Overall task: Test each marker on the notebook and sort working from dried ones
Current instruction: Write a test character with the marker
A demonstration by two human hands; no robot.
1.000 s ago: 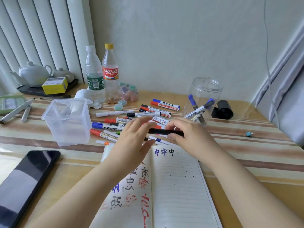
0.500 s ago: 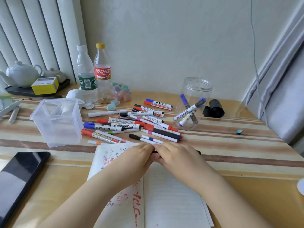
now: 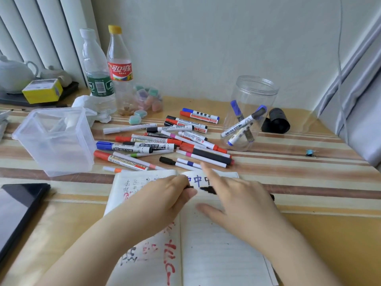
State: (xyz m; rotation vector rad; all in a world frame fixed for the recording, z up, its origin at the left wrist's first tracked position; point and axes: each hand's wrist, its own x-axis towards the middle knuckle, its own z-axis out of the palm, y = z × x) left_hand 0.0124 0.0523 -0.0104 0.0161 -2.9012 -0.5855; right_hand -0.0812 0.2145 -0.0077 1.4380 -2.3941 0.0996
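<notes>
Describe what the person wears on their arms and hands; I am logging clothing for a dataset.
Nothing shows: the left hand and right hand are bare, with no gloves, rings, watch or bracelets. Both forearms are uncovered to the frame edge; no sleeves appear.

— The worktop (image 3: 288, 166)? Tan, with brown and cream stripes.
— And the notebook (image 3: 216, 254)?
— White ruled pages, red and blue writing.
— The bottles?
— Cola bottle (image 3: 119, 69): yellow cap, red label. Water bottle (image 3: 97, 75): green label. The box (image 3: 42, 92) is yellow.
</notes>
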